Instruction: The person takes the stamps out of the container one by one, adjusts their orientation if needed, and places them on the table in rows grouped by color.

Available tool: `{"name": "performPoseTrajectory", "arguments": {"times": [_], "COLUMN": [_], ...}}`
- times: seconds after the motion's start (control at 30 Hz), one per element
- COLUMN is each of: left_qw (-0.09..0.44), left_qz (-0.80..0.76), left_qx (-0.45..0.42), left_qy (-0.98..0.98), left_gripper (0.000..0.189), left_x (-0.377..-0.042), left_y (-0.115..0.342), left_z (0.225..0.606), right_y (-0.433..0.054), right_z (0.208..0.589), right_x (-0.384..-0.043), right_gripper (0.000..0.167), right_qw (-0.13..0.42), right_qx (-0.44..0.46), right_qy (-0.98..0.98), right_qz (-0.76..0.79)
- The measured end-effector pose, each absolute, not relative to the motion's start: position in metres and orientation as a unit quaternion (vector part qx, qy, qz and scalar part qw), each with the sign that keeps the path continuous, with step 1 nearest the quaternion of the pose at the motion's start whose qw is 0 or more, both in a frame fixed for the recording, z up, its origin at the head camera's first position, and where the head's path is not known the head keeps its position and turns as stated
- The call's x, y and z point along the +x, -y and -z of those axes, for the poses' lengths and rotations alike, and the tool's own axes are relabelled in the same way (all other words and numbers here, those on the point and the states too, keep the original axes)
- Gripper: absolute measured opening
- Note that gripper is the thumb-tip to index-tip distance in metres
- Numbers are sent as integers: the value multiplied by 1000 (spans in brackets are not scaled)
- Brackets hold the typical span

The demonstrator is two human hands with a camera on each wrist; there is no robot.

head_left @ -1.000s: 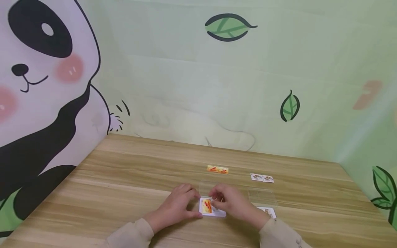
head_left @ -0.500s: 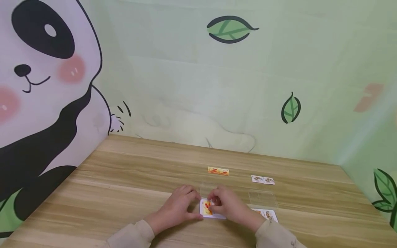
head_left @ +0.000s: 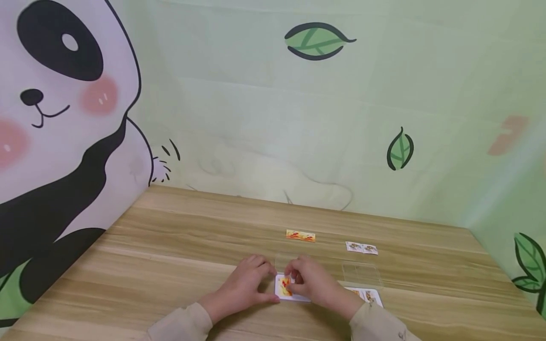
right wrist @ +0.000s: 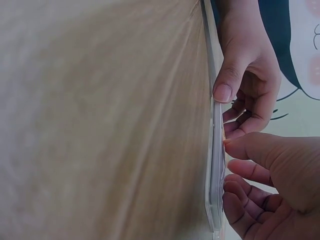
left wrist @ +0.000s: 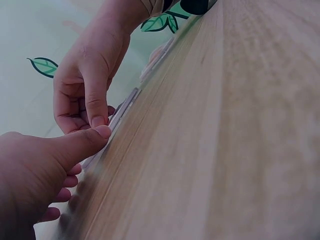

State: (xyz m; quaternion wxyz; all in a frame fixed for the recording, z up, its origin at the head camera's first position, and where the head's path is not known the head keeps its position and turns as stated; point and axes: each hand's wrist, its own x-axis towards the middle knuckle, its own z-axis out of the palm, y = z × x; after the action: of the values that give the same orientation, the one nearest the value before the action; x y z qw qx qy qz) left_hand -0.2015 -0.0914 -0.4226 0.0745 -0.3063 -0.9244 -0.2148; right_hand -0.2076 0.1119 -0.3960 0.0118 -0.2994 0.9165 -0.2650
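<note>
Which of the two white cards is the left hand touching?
The left white card: the left hand has its thumb at that card's edge. The other white card lies farther right, partly hidden by the right forearm.

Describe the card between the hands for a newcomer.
On the wooden table, find the left hand and right hand. The white card with a yellow-red picture lies between them; unlike the similar card farther right, both hands touch it.

Smooth wooden worktop point(head_left: 170, 265) under the right hand point(head_left: 317, 284); paper picture point(head_left: 283, 287) touching it; clear plastic cover point(head_left: 361, 273) to its right.
</note>
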Motion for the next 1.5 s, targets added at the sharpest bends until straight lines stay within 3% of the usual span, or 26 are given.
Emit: {"name": "performPoseTrajectory", "arguments": {"times": [1.1, 1.5], "left_qw": [96, 94], "left_qz": [211, 206], "left_qx": [-315, -312], "left_qy": [920, 923], "left_gripper": [45, 47], "left_x": [-201, -201], "left_y": [92, 92], "left_z": [426, 425], "right_y": [-106, -107], "right_z": [392, 388], "right_x": [-207, -209], "right_gripper": [18, 9], "right_qw": [-16, 14], "right_qx": [-319, -312], "right_qy": [-919, -917], "right_qz": [230, 247]}}
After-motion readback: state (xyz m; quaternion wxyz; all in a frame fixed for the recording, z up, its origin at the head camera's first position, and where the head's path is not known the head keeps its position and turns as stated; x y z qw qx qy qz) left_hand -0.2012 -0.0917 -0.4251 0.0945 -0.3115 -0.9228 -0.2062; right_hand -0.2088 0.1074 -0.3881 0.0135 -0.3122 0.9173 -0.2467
